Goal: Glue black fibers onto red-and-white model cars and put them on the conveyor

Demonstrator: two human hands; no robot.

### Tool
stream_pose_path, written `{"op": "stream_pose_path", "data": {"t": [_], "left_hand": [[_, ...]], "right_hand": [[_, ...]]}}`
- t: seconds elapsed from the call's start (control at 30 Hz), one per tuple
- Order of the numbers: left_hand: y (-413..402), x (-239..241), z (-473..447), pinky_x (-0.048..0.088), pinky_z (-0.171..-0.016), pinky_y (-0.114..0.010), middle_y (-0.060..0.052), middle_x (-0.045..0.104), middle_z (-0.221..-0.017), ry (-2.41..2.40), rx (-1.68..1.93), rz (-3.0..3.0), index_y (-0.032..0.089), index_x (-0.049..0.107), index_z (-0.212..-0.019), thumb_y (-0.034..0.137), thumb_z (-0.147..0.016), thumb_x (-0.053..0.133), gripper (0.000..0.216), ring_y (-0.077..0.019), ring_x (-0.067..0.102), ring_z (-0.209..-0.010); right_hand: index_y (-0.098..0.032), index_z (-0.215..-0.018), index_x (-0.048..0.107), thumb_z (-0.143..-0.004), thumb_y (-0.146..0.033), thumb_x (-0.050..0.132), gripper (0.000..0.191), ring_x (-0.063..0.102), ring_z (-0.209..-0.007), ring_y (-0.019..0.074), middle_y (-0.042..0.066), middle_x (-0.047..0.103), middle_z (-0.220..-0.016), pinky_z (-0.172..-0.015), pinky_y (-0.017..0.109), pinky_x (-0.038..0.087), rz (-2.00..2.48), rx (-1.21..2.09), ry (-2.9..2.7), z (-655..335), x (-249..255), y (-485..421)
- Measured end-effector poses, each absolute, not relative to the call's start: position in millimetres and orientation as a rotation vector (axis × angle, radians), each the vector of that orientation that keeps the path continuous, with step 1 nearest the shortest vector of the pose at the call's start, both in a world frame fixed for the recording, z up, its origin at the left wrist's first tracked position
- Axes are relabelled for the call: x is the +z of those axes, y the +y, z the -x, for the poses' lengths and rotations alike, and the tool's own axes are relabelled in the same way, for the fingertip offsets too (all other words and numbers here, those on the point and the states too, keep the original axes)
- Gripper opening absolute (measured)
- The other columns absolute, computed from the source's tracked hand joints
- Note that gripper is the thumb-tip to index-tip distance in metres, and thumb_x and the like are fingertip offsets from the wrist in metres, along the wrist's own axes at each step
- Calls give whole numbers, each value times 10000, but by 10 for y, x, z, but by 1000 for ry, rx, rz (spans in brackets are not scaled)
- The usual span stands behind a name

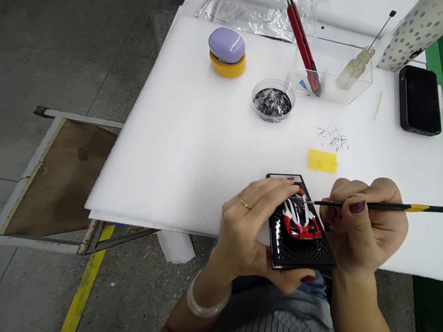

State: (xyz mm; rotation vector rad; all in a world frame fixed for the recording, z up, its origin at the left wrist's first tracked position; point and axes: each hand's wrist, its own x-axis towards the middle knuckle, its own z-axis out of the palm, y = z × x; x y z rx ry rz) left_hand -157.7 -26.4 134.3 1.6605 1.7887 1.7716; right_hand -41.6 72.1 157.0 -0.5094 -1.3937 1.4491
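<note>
My left hand [256, 228] grips a black textured display base [281, 255], its fingers along the far left side and its thumb under the near edge. On that base sits a red, white and black model car [301, 220]. Between the thumb and fingers of my right hand [364, 223] is a thin black paintbrush [387, 206] with a yellow band. Its fine tip points left, at the car's top; whether it touches is too small to tell. A yellow sticky square [322, 161] lies just beyond the car, with small dark slivers [333, 138] scattered behind it.
A clear round dish [273, 101] holds many dark slivers. Behind it, a clear tray [359, 91] contains a red utility knife [303, 40] and a small bottle [354, 69] with a needle. A lilac egg-shaped case [226, 45] and a black device [420, 99] stand on the white foam sheet [174, 154].
</note>
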Motion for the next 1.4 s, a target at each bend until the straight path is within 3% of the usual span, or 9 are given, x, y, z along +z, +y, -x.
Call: {"op": "stream_pose_path", "data": {"t": [0.13,0.3,0.63,1.03,1.2,1.3,1.4], "left_hand": [[-255,1309,1591,591,-1027,-445,-150,743,-1217,1775,1803,-1681,143,677,-1242,786,-744,683,813,-302,709,-1157],[-270,1265,1602,591,-1031,-449,-153,741,-1214,1775,1787,-1730,135,671,-1267,812,-742,655,857,-305,708,-1163],[-309,1257,1599,602,-1028,-476,-142,740,-1242,1796,1761,-1754,134,664,-1296,801,-769,641,850,-320,712,-1166],[-329,1264,1600,595,-1036,-481,-141,740,-1246,1794,1752,-1734,135,658,-1303,804,-777,640,852,-320,707,-1175],[-335,1268,1608,579,-1068,-450,-142,733,-1262,1783,1728,-1717,126,655,-1298,825,-758,654,884,-309,699,-1192],[-326,1278,1607,577,-1074,-467,-133,731,-1272,1777,1721,-1685,150,651,-1303,828,-784,622,855,-309,699,-1192],[-314,1285,1601,579,-1073,-463,-119,734,-1276,1778,1749,-1640,172,656,-1303,740,-869,594,717,-296,697,-1199]], "right_hand": [[-236,-853,638,-905,-211,743,119,483,-504,120,-10,598,-663,-342,245,344,482,1443,-1345,391,1599,735],[-221,-818,633,-870,-192,787,165,580,-539,106,-27,649,-679,-441,235,482,655,1342,-1462,259,1667,1008],[-210,-692,621,-721,-442,912,373,626,-535,116,-5,681,-656,-474,249,533,828,1292,-1681,267,1461,1465],[-220,-729,663,-723,-226,912,249,614,-565,119,-7,690,-695,-495,258,519,755,1360,-1615,243,1466,1427],[-222,-839,646,-893,-188,744,117,499,-526,106,-24,576,-638,-391,214,392,534,1553,-1384,299,1686,978],[-211,-857,624,-927,-151,674,105,392,-504,99,-34,474,-602,-341,187,279,490,1629,-1272,360,1711,723],[-203,-850,608,-929,-126,648,117,379,-504,95,-35,451,-609,-350,188,271,502,1613,-1248,409,1651,633]]}}
